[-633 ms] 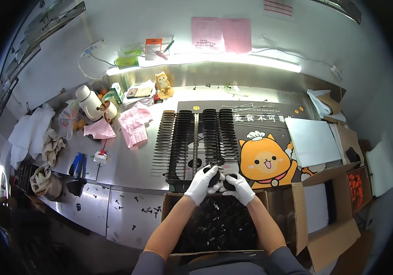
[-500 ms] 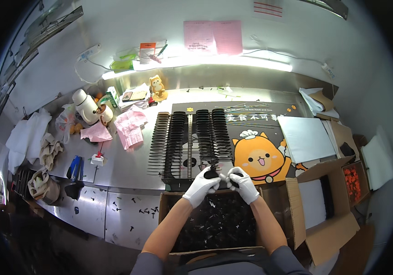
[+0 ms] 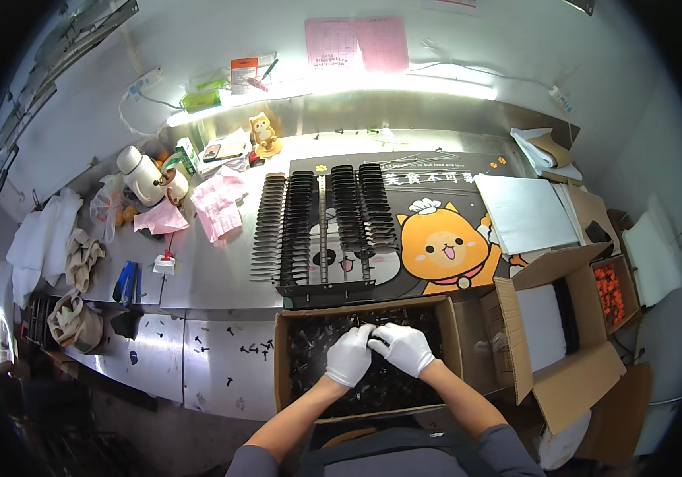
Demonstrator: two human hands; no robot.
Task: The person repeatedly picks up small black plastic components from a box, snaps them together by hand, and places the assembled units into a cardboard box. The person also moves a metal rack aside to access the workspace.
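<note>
Both my hands wear white gloves and meet above an open cardboard box [image 3: 284,366] full of small black parts [image 3: 313,338]. The fingers of my left hand [image 3: 350,357] are pinched together and touch those of my right hand [image 3: 404,349], which is closed too. A small dark bit shows between the fingertips, but its kind is hidden. Just beyond the box stands a black rack [image 3: 327,293] with a pale strip [image 3: 323,230] down its middle. Stacked columns of thin black blade-like pieces [image 3: 301,215] fill it on both sides of that strip.
A printed cartoon mat [image 3: 444,246] lies under the rack. On the right are white sheets [image 3: 528,215], an open carton [image 3: 567,397] and a box of orange pieces [image 3: 610,294]. Leftward sit a white flask [image 3: 141,175], pink papers [image 3: 218,207], a blue tool [image 3: 127,282] and scattered black screw-like parts [image 3: 257,350].
My hands have come down and toward me, from the rack's near edge to over the box. The black piece seen in my left hand earlier is no longer clearly visible. The view has shifted slightly.
</note>
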